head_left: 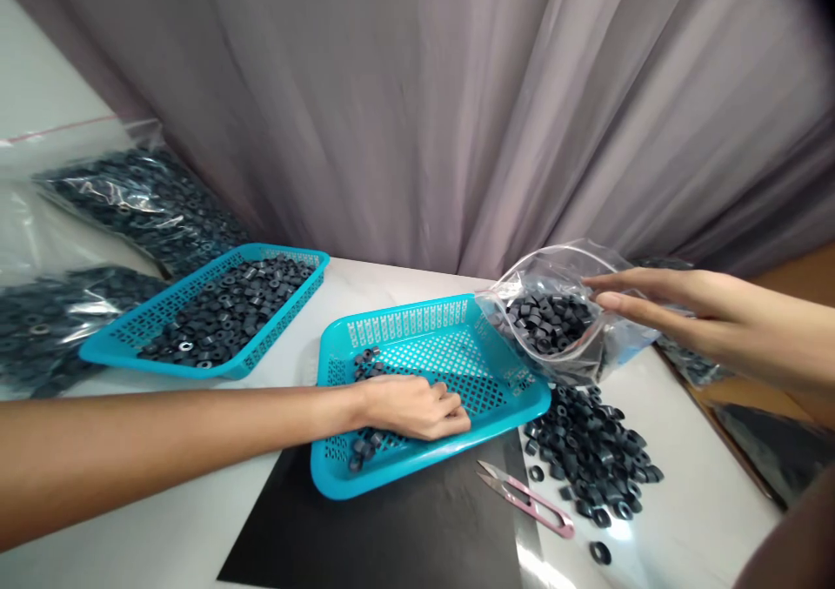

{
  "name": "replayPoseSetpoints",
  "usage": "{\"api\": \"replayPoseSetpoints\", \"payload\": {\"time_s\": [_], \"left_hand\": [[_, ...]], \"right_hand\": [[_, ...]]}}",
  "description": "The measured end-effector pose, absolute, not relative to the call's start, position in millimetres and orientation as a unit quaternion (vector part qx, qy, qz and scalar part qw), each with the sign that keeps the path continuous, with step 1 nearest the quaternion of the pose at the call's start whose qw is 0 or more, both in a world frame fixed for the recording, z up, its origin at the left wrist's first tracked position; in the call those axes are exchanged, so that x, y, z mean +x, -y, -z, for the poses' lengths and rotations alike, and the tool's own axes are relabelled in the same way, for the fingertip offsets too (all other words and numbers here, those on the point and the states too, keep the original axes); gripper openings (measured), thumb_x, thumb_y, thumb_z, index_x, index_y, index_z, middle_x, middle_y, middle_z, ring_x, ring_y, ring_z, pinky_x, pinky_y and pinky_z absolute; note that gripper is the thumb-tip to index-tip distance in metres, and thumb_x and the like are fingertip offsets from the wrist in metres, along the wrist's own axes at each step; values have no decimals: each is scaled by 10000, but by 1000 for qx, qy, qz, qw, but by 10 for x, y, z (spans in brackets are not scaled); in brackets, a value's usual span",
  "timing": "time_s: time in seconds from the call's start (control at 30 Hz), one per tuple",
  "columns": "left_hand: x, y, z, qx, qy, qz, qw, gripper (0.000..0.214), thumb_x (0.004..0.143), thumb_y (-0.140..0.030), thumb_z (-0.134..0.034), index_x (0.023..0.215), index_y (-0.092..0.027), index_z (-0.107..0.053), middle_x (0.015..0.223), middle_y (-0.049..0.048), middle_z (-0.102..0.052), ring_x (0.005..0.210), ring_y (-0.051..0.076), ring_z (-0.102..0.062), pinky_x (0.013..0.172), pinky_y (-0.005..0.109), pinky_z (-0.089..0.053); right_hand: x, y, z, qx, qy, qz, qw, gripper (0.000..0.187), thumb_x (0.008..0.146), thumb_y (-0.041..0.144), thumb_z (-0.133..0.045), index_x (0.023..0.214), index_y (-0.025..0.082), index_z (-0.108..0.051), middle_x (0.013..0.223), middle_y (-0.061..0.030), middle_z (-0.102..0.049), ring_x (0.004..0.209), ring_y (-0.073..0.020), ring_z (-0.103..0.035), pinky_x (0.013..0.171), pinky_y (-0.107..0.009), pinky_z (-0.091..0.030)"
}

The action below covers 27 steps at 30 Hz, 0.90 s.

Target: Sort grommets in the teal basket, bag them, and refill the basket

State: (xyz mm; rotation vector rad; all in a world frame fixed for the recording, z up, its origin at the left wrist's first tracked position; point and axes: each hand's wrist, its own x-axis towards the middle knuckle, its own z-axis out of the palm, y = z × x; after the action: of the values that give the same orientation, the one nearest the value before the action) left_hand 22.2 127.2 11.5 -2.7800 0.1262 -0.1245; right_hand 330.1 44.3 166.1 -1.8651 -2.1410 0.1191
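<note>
My left hand [417,406] is closed in a fist inside the turquoise plastic basket [430,458]; whatever it may hold is hidden by the fingers. Small dark grey rubber rings [365,445] lie at the basket's left end. At the right, my right hand [704,306] grips the rim of a clear zip bag [626,345] between thumb and fingers. The bag's mouth gapes toward me, showing many dark rings [548,319] inside, and its edge rests against the basket's right end. Below it, a loose pile of the same rings [593,450] is spread on the table.
Pink-handled thread snips [528,502] lie across the edge of a black sheet [391,532] in front of the basket. Another turquoise basket [244,363] full of rings stands at left, beside filled clear bags [143,197]. A grey curtain [391,119] hangs behind the white table [691,502].
</note>
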Motion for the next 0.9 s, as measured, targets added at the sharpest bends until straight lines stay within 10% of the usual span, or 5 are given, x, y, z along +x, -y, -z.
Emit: {"api": "replayPoseSetpoints", "payload": {"time_s": [0.6,0.7,0.9], "left_hand": [[192,-1407,-1153,-940,220,252,-69,231,1057,-205,-422,885,-175,-574,746,-45,-604,582,55,-496,587,188,-440],[485,-1337,-1521,-908,150,390,2,182,1050,-217,-493,905,-176,-593,738,-60,-607,580,43,-513,600,168,-444],[1412,-1358,-1649,-954,109,185,209,203,1029,-79,-451,1095,-104,-641,903,78,-737,790,180,-730,662,278,-513]], "right_hand": [[3373,-421,-1716,-664,716,-135,169,674,948,696,-464,1408,236,-643,1466,-80,-630,1372,-329,-570,1155,-481,-472],[3354,-428,-1707,-656,722,-128,178,618,955,655,-478,1379,244,-661,1424,-62,-665,1334,-316,-605,1136,-488,-489],[3350,-366,-1764,-638,737,-125,184,570,970,615,-479,1376,256,-656,1397,-55,-685,1261,-306,-656,1046,-440,-558]]}}
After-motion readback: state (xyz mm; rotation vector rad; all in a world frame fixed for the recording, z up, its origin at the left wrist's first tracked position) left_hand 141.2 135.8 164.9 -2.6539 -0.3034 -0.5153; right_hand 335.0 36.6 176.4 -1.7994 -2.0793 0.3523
